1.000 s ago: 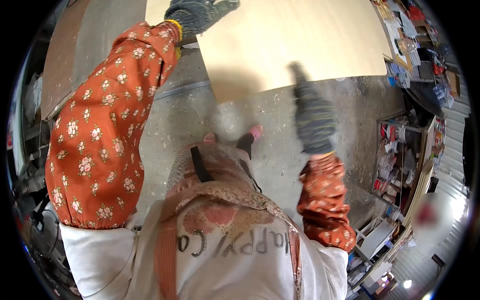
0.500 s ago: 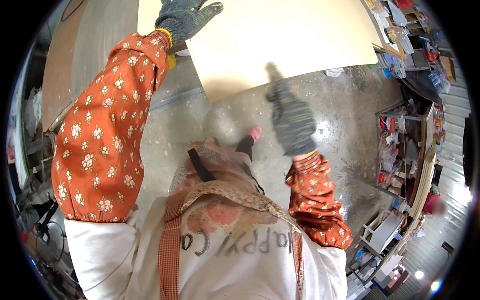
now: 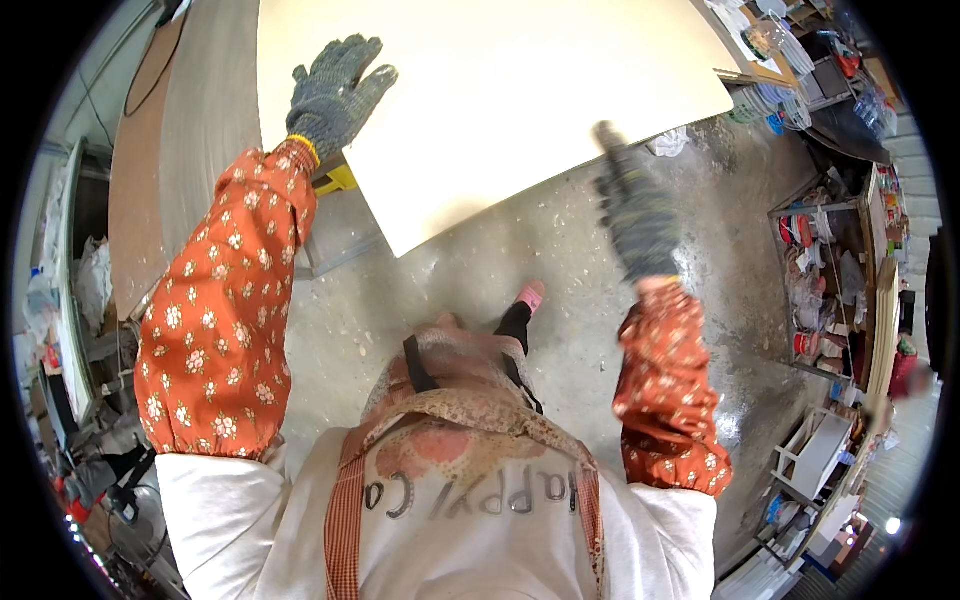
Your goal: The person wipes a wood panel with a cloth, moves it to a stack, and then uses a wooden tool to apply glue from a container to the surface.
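Observation:
A large pale cream board lies in front of me, its near edge and one corner sticking out over the floor. My left hand, in a dark grey knit glove with a yellow cuff, rests on the board near its left side. Its fingers are spread and hold nothing. My right hand, gloved alike, is at the near edge, right of the middle. One digit reaches over the board's face while the others bend beside the edge. Motion smears this hand, so I cannot make out whether it grips the edge.
On the left is a grey and brown work surface. Something yellow shows below the board by my left wrist. Shelves full of goods stand at the right, near a white frame. A crumpled white bag lies past the right hand.
The board has shifted left, its near corner coming closer to me. My right hand has moved rightward along the near edge. The left hand shows more fully on the board, fingers spread.

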Motion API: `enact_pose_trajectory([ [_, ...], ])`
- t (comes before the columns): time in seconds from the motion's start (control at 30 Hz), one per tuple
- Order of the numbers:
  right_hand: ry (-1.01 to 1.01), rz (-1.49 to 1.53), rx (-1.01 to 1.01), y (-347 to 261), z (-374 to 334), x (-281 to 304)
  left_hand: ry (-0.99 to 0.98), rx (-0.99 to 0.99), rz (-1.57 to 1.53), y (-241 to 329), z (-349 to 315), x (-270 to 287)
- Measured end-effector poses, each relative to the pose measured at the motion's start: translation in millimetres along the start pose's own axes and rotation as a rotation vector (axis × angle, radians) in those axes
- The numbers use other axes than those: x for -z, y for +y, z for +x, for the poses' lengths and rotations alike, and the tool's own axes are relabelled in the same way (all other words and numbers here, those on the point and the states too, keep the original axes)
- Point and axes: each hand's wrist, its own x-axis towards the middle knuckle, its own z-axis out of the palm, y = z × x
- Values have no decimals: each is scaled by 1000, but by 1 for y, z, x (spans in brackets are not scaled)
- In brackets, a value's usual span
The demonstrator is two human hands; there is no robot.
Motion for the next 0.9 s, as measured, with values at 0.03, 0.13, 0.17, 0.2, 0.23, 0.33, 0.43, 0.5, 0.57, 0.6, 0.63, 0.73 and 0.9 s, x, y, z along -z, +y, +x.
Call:
enact_pose_trajectory([
  [0.03,-83,8,136,-13,-12,-20,-8,9,-1,3,0,3],
  [0.13,-339,116,426,-47,-44,-68,-28,6,-31,9,3,2],
  [0.17,-268,56,490,-45,-37,-66,-39,21,-40,10,3,4],
  [0.2,-247,-58,417,-39,-27,-56,-51,35,-51,11,5,3],
  [0.23,-234,-166,354,-39,-18,-44,-80,37,-50,4,4,3],
  [0.33,23,42,176,34,22,-11,-64,36,-66,1,0,10],
  [0.43,143,461,-302,51,38,22,-48,31,-91,1,1,8],
  [0.5,391,290,-92,67,45,9,-46,29,-101,4,4,8],
  [0.57,515,-37,113,63,43,-7,-40,27,-107,4,4,7],
  [0.6,529,-113,148,60,38,-13,-33,21,-110,3,5,7],
  [0.63,545,-188,181,54,32,-19,-26,17,-115,0,5,6],
  [0.73,216,-89,75,10,-4,-63,-10,5,-168,-5,3,2],
  [0.9,16,-198,410,-64,-71,-107,-15,-25,-203,-12,7,-7],
])
